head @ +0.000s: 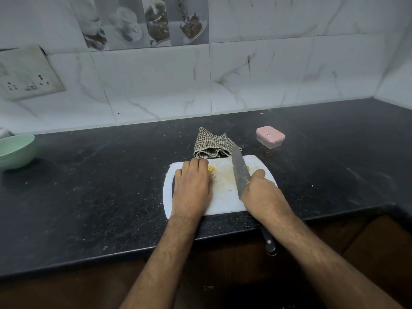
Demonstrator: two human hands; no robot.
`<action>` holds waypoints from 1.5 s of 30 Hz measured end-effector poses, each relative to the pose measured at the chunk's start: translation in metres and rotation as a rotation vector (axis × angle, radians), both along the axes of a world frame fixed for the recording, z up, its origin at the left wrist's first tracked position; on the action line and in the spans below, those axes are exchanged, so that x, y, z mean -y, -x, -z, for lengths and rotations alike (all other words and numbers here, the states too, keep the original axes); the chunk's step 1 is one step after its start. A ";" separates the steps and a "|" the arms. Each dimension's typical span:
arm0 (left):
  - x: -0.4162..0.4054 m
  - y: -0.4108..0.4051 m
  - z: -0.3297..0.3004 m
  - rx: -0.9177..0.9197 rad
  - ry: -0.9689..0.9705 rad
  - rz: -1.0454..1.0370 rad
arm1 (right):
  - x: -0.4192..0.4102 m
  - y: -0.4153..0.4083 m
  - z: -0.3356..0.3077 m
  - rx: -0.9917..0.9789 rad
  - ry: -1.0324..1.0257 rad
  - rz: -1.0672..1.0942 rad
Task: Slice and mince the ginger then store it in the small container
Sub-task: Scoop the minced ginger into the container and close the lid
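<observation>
A white cutting board (225,201) lies on the black counter. Yellow minced ginger (211,169) sits on the board beside my left hand (192,186), which lies palm down with straight fingers and covers part of the pile. More ginger bits show right of the blade (248,168). My right hand (260,190) grips a large knife (239,170) where blade meets handle. The blade points away from me over the board, and the black handle end sticks out under my wrist. The small clear container with a pink lid (270,137) stands shut, behind and right of the board.
A folded checked cloth (211,144) lies right behind the board. A pale green bowl (15,151) sits at the far left of the counter. The tiled wall with a socket plate (26,74) closes the back. The counter's front edge (133,250) runs under my forearms.
</observation>
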State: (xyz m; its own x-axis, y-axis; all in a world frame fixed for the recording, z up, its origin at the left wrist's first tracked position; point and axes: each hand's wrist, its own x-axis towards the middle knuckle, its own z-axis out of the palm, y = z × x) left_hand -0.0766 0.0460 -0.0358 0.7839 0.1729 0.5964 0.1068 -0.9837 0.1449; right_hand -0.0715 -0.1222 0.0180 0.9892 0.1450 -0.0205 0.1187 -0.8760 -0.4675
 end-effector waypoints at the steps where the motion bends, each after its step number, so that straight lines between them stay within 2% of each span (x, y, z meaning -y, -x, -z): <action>1: 0.000 0.000 0.000 -0.003 -0.001 -0.003 | 0.000 0.001 -0.002 -0.018 -0.017 0.001; 9: -0.001 0.003 -0.001 -0.036 0.017 0.001 | -0.015 -0.003 -0.001 -0.085 -0.106 -0.038; 16: -0.002 0.003 0.000 0.026 -0.026 0.059 | -0.019 -0.016 0.006 0.011 0.171 -0.144; 20: 0.001 0.005 -0.001 0.090 -0.060 0.162 | -0.014 -0.022 0.005 0.036 0.204 -0.187; 25: 0.006 0.004 -0.003 0.036 -0.130 0.297 | 0.000 -0.045 0.001 0.245 0.051 -0.152; 29: 0.006 0.009 -0.003 -0.055 -0.086 0.249 | 0.017 -0.080 0.013 0.501 -0.090 -0.046; 33: 0.006 0.005 -0.006 -0.097 -0.051 0.209 | 0.037 -0.125 0.026 0.622 -0.107 0.108; 37: 0.006 0.000 -0.005 -0.134 -0.032 0.180 | 0.041 -0.162 0.033 0.640 -0.204 0.189; 45: 0.007 -0.002 0.005 -0.144 0.023 0.168 | 0.032 -0.206 0.051 0.507 0.014 0.170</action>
State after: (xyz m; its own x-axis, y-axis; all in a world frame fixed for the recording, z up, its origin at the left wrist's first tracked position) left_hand -0.0741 0.0389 -0.0408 0.8797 0.0446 0.4734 -0.0374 -0.9860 0.1624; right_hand 0.1341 -0.1540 -0.0327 0.8848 -0.0152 0.4657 0.1826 -0.9082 -0.3766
